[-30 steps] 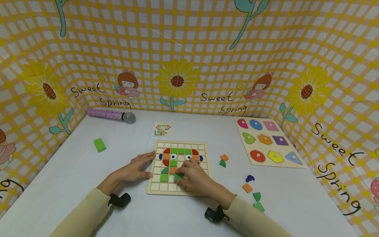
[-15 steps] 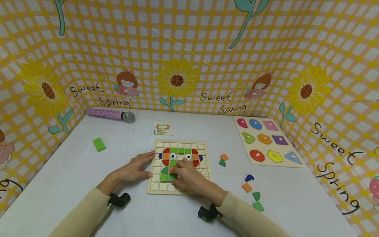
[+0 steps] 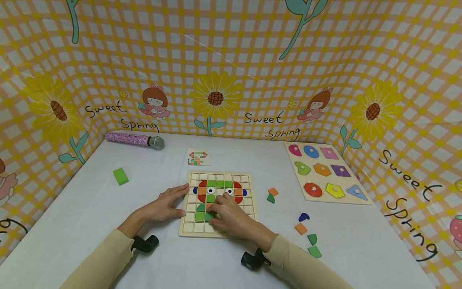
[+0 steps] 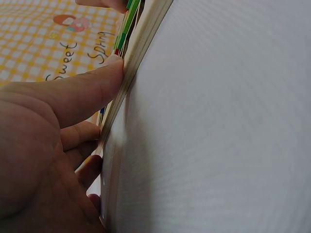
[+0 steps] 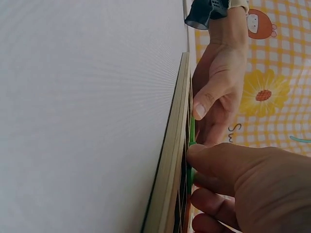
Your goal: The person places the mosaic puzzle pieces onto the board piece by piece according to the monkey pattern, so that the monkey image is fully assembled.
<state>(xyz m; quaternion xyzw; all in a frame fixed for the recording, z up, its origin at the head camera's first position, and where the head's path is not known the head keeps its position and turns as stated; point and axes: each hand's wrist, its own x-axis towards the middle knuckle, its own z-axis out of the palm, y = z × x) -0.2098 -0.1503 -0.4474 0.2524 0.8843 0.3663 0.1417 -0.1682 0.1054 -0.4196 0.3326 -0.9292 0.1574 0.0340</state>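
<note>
A wooden grid board (image 3: 188, 230) lies on the table, its cells partly filled with red, orange, green and blue tiles and two white eye discs (image 3: 211, 190). My left hand (image 3: 164, 205) rests along the board's left side, thumb and fingertips at its edge and fingers extended. With thumb and index finger, my right hand (image 3: 232, 216) pinches a green square tile (image 3: 208, 217) low over the board, right beside another green square (image 3: 199, 216). The right wrist view shows that thumb (image 5: 199, 154) at the tile. Part of the board's lower right is hidden under the right hand.
A picture card (image 3: 199, 157) lies behind the board. Loose tiles, among them an orange square (image 3: 301, 228) and a green square (image 3: 315, 252), lie to the right. A shape puzzle (image 3: 304, 192) sits back right, a microphone (image 3: 130, 138) back left, a green block (image 3: 120, 176) at left.
My right hand has moved slightly left with the green square tile, bringing it beside the other green square, and has held still over the last half second. The left hand stays put.
</note>
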